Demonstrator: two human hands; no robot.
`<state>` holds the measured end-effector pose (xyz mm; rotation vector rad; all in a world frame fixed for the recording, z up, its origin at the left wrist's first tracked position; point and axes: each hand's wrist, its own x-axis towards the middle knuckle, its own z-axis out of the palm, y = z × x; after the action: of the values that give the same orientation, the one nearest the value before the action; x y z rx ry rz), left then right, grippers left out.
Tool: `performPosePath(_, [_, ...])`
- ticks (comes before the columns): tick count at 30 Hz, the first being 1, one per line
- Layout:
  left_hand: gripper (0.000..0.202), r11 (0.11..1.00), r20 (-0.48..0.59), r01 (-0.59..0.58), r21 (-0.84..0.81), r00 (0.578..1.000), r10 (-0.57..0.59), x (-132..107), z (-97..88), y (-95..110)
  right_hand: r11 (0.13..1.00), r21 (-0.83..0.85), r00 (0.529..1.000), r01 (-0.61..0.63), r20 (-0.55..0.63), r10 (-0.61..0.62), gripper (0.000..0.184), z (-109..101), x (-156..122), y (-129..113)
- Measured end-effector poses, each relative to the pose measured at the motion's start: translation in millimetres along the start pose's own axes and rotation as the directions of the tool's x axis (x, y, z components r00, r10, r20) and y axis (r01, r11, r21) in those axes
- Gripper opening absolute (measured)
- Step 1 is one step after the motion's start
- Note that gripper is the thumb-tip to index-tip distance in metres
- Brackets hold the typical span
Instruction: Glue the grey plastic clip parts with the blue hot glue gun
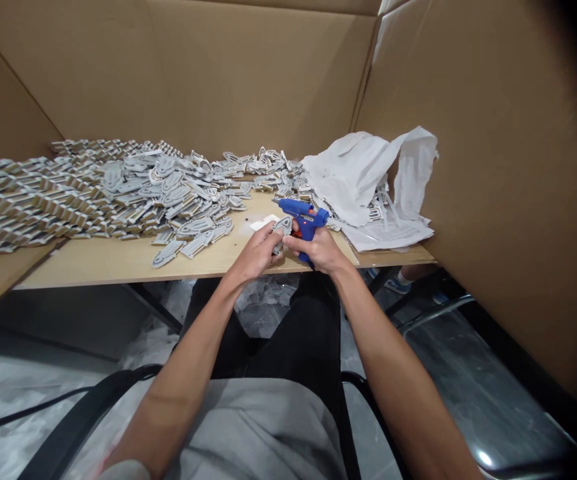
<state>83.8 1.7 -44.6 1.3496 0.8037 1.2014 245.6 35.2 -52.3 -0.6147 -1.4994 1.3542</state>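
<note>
Head view. Bench with a pale, wood-coloured top (pixel 88 268), three items in work over the middle of its front edge.

Left hand (pixel 258 255): fingers closed in a pinch on one small grey, flat, arch-ended piece (pixel 281 228), apparently to steady it and present its face.

Right hand (pixel 322 248): fingers wrapped round the grip of a blue plastic pistol-shaped glue gun (pixel 304 215), nozzle pointing left above the piece; thumb extended towards the piece, perhaps for support. Trigger pressure: cannot tell.

Stock: loose heap of similar grey pieces (pixel 168 183), left of centre; tight overlapping rows of light-edged pieces (pixel 28 200), towards the left edge, probably ranked to save room.

Right corner: crumpled white sheet (pixel 351 167), partly covering more pieces.
</note>
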Motion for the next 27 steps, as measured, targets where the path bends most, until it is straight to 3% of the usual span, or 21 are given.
performPosePath(11, [0.024,0.998,-0.013,0.05,-0.035,0.999,-0.05,-1.3,3.1,8.6,0.999,0.012,0.999,-0.035,-0.002,0.035,0.06,1.6,-0.3,-1.1])
performPosePath(27, [0.031,0.998,0.0,0.043,-0.037,0.999,-0.043,-0.1,0.4,7.3,1.0,0.027,0.999,0.009,-0.033,-0.009,0.062,3.9,-0.3,-3.2])
